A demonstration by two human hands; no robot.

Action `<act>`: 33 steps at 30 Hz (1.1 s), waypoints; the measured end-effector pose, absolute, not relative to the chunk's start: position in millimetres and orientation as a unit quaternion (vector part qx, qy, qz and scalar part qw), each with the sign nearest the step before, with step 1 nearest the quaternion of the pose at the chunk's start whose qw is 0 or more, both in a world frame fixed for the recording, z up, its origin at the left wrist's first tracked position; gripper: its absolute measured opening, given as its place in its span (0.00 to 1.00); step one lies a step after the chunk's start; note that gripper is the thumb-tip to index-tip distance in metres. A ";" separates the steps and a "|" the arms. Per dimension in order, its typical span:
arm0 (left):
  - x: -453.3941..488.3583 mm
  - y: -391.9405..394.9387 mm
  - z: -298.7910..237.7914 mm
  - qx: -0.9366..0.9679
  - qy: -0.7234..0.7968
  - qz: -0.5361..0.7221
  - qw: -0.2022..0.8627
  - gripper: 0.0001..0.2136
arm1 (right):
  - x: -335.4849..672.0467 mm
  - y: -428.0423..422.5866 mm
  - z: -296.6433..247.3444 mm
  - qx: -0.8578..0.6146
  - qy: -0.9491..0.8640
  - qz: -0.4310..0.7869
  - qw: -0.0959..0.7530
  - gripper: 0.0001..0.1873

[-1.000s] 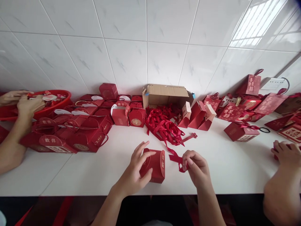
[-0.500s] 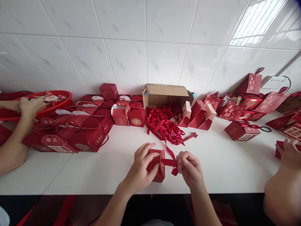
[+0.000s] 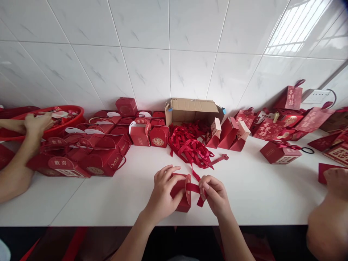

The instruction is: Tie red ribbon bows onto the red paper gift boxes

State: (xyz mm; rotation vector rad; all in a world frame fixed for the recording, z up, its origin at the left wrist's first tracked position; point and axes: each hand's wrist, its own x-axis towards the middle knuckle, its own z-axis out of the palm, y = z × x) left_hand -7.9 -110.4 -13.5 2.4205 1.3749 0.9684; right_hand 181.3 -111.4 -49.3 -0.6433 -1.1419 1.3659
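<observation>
A small red gift box stands on the white table in front of me. My left hand grips it from the left, with the thumb and fingers around its near and far sides. From the box's rounded flap a red ribbon runs out to the right. Its end is pinched between the thumb and fingers of my right hand, and part of it hangs below the fingertips. Beyond my hands lies a tangled pile of red ribbons, beside a red strip with a flower-shaped end.
An open cardboard box lies against the tiled wall. Several red gift boxes crowd the left, and bow-tied ones stand at right. One co-worker's hand is over a red basin; another person's hand is at far right.
My right hand has moved slightly left, closer to the box, so the ribbon stretch between them is shorter. My left hand stays on the box.
</observation>
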 end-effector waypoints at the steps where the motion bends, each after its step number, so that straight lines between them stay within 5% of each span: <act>1: -7.5 -110.4 -13.7 0.818 0.463 0.328 0.094 0.09 | 180.9 -111.7 -50.3 -0.279 -0.490 0.587 0.581 0.10; 8: -6.0 -110.8 -12.9 0.792 0.492 0.354 0.064 0.06 | 181.9 -112.1 -53.2 -0.297 -0.500 0.578 0.572 0.10; 14: -7.1 -112.8 -10.1 0.816 0.483 0.300 0.099 0.14 | 185.9 -111.4 -50.5 -0.352 -0.518 0.527 0.574 0.13; 21: -3.9 -113.3 -6.2 0.802 0.493 0.302 0.152 0.08 | 187.4 -110.2 -42.3 -0.384 -0.535 0.500 0.561 0.14; 29: -14.9 -111.8 5.6 0.770 0.491 0.368 0.177 0.08 | 174.9 -104.7 -28.3 -0.439 -0.651 0.342 0.516 0.10; 33: -21.5 -111.2 18.6 0.772 0.449 0.407 0.188 0.09 | 162.1 -101.4 -15.2 -0.404 -0.691 0.380 0.463 0.12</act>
